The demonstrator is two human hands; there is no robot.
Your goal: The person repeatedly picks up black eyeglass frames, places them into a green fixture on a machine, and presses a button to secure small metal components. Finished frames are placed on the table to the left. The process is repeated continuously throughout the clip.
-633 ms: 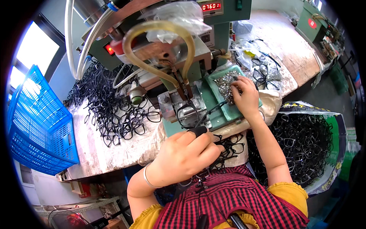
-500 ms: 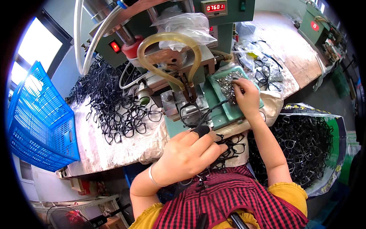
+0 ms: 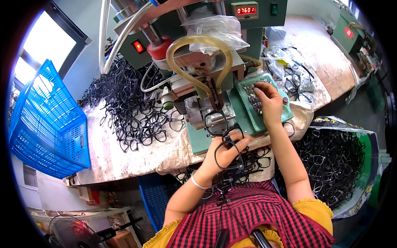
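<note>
My left hand is closed on a black eyeglass frame in front of the machine. One rim lies over the back of the hand; the other reaches up to the metal block under the machine's head. Whether it touches the block I cannot tell. Over the green tray of small metal pieces, my right hand is bent, thumb and fingertips drawn together at the tray's far side. Anything between those fingertips is too small to make out.
Black eyeglass frames are heaped left of the green press machine. A blue plastic basket stands at the far left. On the right, a large sack holds many more frames. A clear hose loops above the metal block.
My left hand has turned over, and the eyeglass frame now shows across it. My right hand stays over the tray, its fingers lifted a little from the metal pieces. The whole view has shifted slightly.
</note>
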